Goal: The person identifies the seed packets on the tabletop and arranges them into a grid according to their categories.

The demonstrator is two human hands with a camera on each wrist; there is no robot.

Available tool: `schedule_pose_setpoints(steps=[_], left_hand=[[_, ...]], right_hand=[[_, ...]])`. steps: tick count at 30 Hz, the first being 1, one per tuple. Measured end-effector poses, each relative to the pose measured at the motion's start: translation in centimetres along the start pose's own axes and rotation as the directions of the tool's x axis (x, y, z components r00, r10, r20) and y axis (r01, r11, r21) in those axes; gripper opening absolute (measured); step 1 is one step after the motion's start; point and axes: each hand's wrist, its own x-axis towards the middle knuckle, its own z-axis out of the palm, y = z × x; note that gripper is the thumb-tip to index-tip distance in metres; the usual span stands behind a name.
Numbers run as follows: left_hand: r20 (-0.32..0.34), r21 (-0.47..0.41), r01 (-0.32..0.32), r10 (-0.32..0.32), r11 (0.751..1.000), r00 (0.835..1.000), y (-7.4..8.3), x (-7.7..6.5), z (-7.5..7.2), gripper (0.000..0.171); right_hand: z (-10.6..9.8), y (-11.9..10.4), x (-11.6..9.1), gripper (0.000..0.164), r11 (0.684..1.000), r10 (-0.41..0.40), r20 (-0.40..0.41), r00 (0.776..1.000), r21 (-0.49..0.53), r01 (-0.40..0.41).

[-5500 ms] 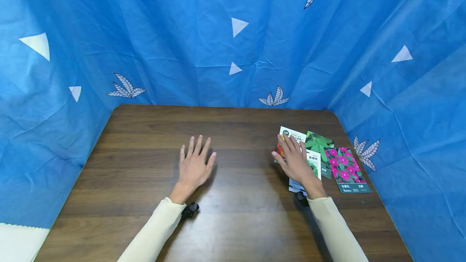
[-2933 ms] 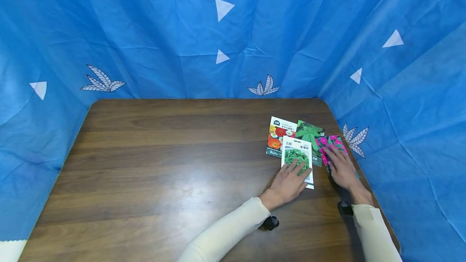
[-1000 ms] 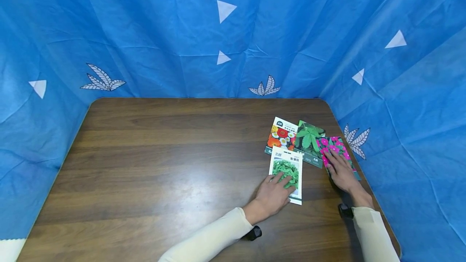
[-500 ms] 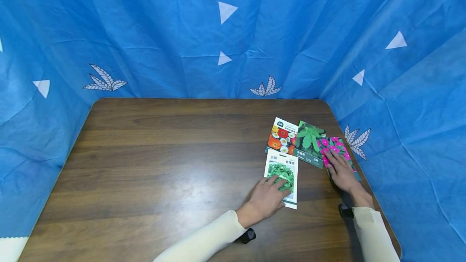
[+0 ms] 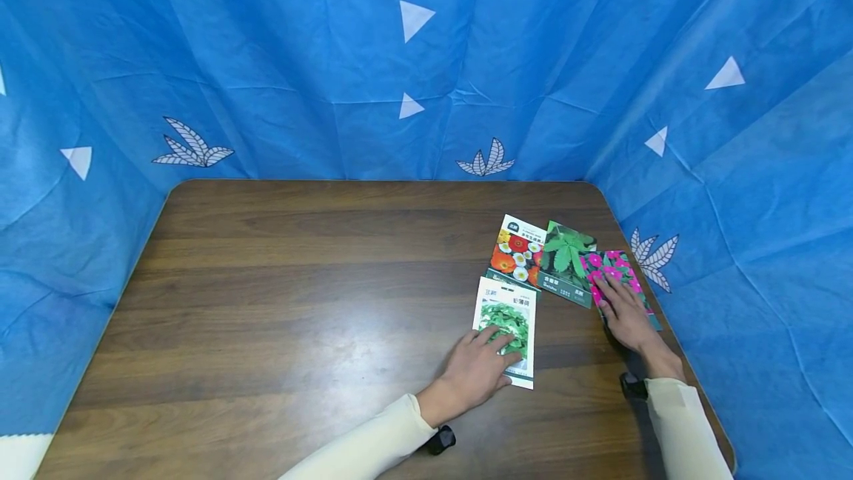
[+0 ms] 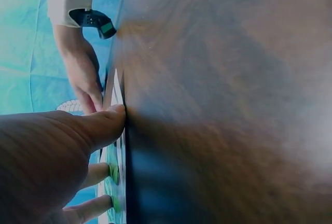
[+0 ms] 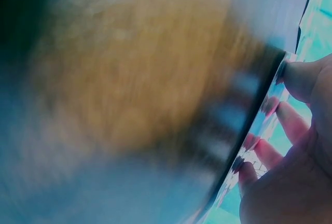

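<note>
My left hand (image 5: 472,370) rests with spread fingers on a white seed packet (image 5: 503,311) printed with green leaves. The left wrist view shows its thumb (image 6: 106,125) at the packet's near edge and fingertips on the printed face. My right hand (image 5: 628,319) lies with extended fingers over a seed packet with pink flowers (image 5: 616,264). In the right wrist view, the right hand's fingertips (image 7: 252,142) touch that packet's surface. Between and behind the hands are a seed packet with orange and red flowers (image 5: 514,254) and one with a green leaf (image 5: 566,252).
The packets lie on the right part of a dark wooden table (image 5: 280,302). A blue curtain (image 5: 300,58) with white triangles and leaf prints hangs at the back and both sides. The pink-flowered packet lies close to the table's right edge.
My left hand came from the left side onto the white packet and slid it left and nearer, uncovering the packets behind. My right hand moved right onto the pink-flowered packet and stayed there.
</note>
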Motion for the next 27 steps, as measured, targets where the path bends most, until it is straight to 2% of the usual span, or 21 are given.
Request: schedule_pose_setpoints(steps=[8, 19, 27], left_hand=[[-0.002, -0.027, 0.02, -0.02, 0.999, 1.0, -0.4, -1.2, -0.1, 0.044], [-0.033, -0.086, 0.075, -0.078, 0.993, 0.996, -1.1, -3.0, -0.3, 0.042], [-0.025, -0.128, 0.105, -0.109, 0.986, 0.994, -2.0, -4.8, -0.9, 0.049]], right_hand=[[0.0, 0.0, 0.0, 0.046, 1.0, 0.014, 0.011, 1.0, 0.005, -0.014], [-0.1, 0.3, 0.0, 0.047, 1.0, -0.027, 0.006, 1.0, 0.011, 0.027], [0.0, 0.7, -0.1, 0.049, 1.0, 0.002, 0.029, 1.0, 0.022, -0.003]])
